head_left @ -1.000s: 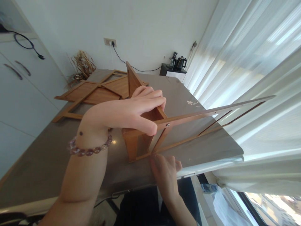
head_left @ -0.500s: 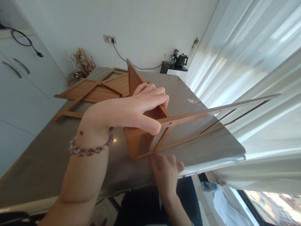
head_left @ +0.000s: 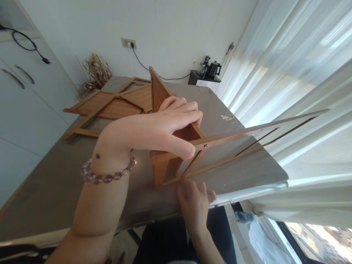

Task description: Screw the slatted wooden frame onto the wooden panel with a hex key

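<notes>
A wooden frame (head_left: 247, 130) stands on its edge across the table, its long rails running off to the right. My left hand (head_left: 176, 121) is wrapped over its near-left end, thumb on the upper rail and fingers over a crosspiece. A metal screw head (head_left: 206, 146) shows in that rail just right of the thumb. An upright wooden panel (head_left: 159, 88) rises behind my left hand. Low at the frame's bottom rail is my right hand (head_left: 195, 201), fingers curled and the fingertips against or just beside the rail. What it holds, if anything, is hidden.
More wooden frame pieces with panels (head_left: 107, 102) lie at the table's (head_left: 68, 183) far left. Dried plants (head_left: 96, 71) stand behind them. A black kettle (head_left: 213, 69) sits on a small cabinet beyond the table. White curtains (head_left: 288, 73) hang on the right.
The near end of the wooden frame and my left hand have shifted slightly to the right. My right hand has stayed almost in place.
</notes>
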### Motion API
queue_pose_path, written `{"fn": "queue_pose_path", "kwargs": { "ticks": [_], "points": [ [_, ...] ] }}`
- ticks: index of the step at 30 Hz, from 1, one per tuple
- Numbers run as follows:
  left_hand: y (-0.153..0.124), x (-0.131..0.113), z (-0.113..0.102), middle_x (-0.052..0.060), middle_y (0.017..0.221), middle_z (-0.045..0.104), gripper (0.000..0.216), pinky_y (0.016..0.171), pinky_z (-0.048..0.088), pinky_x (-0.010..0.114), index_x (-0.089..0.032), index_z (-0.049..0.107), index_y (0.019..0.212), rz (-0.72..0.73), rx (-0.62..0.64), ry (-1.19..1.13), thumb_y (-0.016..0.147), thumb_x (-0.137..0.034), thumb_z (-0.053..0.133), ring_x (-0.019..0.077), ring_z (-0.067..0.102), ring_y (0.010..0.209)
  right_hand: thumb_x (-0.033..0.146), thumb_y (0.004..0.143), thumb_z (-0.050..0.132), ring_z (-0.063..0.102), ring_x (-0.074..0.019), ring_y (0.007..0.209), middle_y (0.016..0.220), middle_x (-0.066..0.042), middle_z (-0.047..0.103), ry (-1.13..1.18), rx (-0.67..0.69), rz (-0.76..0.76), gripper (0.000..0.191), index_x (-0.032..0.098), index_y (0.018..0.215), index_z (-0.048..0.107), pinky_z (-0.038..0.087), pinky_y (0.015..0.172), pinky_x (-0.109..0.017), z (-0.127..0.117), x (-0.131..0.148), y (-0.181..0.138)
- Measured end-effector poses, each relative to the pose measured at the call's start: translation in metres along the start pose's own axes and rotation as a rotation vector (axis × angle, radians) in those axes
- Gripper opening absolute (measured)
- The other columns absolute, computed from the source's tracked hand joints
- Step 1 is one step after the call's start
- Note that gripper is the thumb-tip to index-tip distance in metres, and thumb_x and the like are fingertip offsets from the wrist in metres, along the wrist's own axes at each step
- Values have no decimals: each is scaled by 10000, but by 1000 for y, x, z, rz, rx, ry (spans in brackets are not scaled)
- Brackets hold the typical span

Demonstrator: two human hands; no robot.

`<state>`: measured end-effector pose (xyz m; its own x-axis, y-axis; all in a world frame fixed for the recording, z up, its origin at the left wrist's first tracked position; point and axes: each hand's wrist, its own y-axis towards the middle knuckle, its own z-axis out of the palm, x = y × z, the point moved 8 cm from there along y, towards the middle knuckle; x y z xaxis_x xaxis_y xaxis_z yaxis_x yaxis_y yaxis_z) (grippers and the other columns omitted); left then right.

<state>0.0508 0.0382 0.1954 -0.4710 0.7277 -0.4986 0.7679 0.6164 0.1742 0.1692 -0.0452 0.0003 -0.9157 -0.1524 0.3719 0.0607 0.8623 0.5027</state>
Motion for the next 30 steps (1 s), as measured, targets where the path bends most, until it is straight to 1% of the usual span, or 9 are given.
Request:
{"fn": "queue_pose_path", "kwargs": {
  "ticks": [3, 6, 12, 17, 23, 30],
  "points": [
    [0, 0, 0, 40, 929, 470, 276, 931, 324, 432, -220, 421, 815, 4, -8, 7, 748, -448, 560, 267, 397, 956, 521, 1024, 361, 544, -190, 680, 572, 30, 631, -3, -16, -10, 454, 276, 903, 725, 206, 791, -372, -4, -4, -3],
    [0, 0, 0, 41, 930, 477, 273, 924, 334, 433, -221, 422, 818, 2, -7, 13, 751, -447, 560, 269, 403, 954, 528, 1028, 346, 551, -187, 677, 549, 37, 628, -10, -31, -22, 483, 283, 881, 736, 202, 804, -378, -6, -4, -4],
    [0, -1, -2, 38, 930, 484, 270, 966, 321, 436, -223, 426, 819, 29, -15, 15, 758, -451, 556, 271, 408, 970, 535, 1025, 352, 550, -177, 655, 542, 35, 635, -14, -57, -30, 487, 284, 869, 740, 213, 799, -374, -5, -2, -3],
    [0, -1, -1, 35, 923, 476, 262, 950, 325, 433, -221, 437, 831, 7, -9, 22, 755, -447, 544, 266, 399, 965, 486, 1033, 376, 540, -181, 665, 526, 26, 616, -53, -85, -53, 457, 268, 846, 731, 227, 794, -367, -8, 2, -2],
    [0, 0, -1, 30, 910, 467, 277, 955, 317, 426, -223, 455, 822, 3, -13, -15, 752, -467, 567, 269, 392, 975, 439, 1036, 390, 528, -191, 710, 574, 7, 629, -102, 11, -105, 405, 292, 875, 732, 228, 802, -372, -4, 4, 2],
    [-1, 0, -1, 27, 931, 450, 274, 1020, 276, 441, -215, 478, 832, 18, -13, -34, 765, -466, 563, 257, 385, 981, 425, 1037, 373, 518, -192, 714, 579, -5, 609, -131, 36, -125, 407, 258, 874, 706, 243, 820, -368, -1, 4, 3]
  ]
}}
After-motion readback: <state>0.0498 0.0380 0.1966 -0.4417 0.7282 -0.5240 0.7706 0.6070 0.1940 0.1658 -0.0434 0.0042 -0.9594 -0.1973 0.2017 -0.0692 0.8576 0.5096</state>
